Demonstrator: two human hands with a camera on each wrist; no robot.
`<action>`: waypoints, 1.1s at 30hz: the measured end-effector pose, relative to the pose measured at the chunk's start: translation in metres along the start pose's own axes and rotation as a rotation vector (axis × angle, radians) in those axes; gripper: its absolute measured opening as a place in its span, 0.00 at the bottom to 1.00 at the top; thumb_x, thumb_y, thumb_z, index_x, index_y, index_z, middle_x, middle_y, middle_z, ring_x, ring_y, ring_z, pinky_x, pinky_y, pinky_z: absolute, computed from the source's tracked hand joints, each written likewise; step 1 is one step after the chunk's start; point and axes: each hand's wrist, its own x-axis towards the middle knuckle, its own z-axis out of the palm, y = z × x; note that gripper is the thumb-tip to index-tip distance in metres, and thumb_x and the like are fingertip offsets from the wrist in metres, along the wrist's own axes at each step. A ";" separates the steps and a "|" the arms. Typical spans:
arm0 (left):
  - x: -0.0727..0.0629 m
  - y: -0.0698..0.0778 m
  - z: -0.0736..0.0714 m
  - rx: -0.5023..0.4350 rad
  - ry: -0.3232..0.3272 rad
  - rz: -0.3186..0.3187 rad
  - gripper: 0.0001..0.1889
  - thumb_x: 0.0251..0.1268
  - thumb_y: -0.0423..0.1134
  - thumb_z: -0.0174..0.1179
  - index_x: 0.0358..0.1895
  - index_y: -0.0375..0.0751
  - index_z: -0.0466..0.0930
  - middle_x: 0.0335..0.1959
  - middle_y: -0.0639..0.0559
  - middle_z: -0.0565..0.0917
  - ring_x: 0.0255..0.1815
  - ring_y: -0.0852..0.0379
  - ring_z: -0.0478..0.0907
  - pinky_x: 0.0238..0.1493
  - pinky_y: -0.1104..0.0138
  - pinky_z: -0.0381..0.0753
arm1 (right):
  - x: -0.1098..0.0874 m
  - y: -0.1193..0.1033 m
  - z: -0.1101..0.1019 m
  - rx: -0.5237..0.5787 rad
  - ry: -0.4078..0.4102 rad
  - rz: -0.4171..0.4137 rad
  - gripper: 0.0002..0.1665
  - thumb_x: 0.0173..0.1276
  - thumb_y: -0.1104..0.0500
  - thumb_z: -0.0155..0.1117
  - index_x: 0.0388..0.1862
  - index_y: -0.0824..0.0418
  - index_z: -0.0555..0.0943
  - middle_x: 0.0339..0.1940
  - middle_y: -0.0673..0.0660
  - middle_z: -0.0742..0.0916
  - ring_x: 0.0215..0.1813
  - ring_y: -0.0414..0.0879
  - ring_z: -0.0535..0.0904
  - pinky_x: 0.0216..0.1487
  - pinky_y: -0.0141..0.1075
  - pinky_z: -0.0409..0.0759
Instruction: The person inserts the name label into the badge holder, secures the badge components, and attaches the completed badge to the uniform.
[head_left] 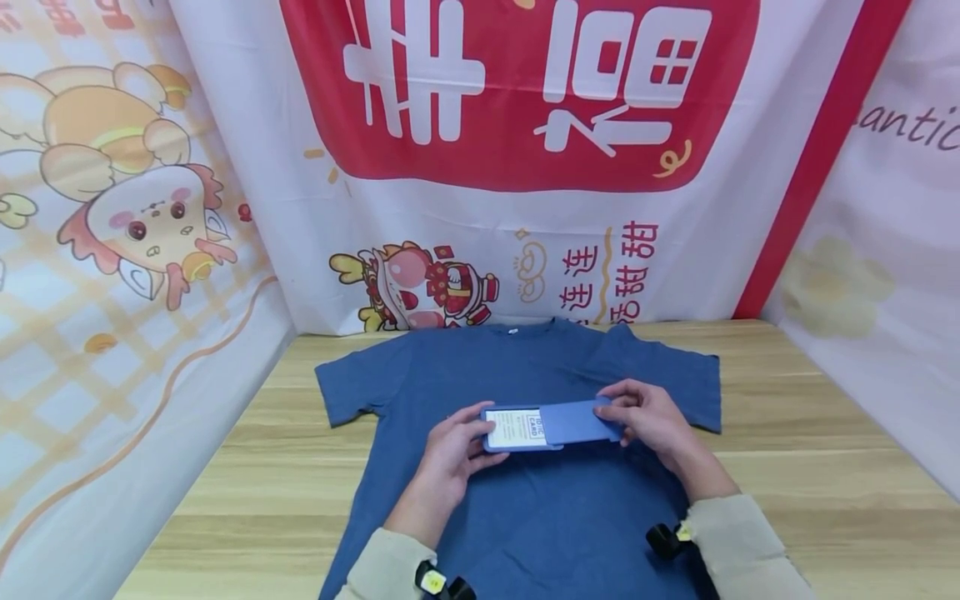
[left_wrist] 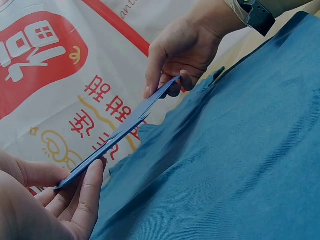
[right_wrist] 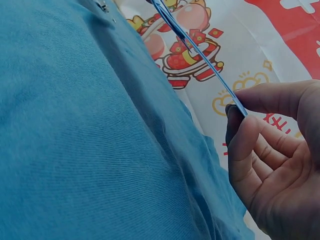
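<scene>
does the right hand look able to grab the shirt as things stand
Probably yes: the shirt lies spread below the right hand, with nothing seen between them. That hand pinches the holder, though, so its grip would likely need to open first.

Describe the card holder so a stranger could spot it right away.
Find the blue shirt spread on the wooden table. Above it, the left hand and right hand hold opposite ends of a slim blue card holder. Unlike the shirt, it has straight edges and a white panel reading CARD.
</scene>
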 end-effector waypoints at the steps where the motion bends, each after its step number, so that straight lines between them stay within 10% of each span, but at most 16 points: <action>1: 0.000 0.000 0.000 -0.001 0.001 -0.003 0.24 0.79 0.33 0.60 0.75 0.42 0.78 0.74 0.34 0.78 0.53 0.50 0.88 0.56 0.54 0.92 | 0.000 0.000 0.000 -0.001 -0.001 0.001 0.24 0.76 0.53 0.73 0.64 0.63 0.81 0.41 0.54 0.88 0.37 0.48 0.80 0.35 0.37 0.87; 33: 0.001 0.000 -0.001 -0.028 -0.011 -0.017 0.23 0.80 0.34 0.61 0.74 0.45 0.79 0.75 0.34 0.77 0.55 0.49 0.88 0.56 0.55 0.92 | 0.001 0.001 0.002 0.055 -0.024 0.014 0.26 0.77 0.52 0.72 0.66 0.63 0.80 0.43 0.53 0.88 0.40 0.47 0.80 0.36 0.36 0.85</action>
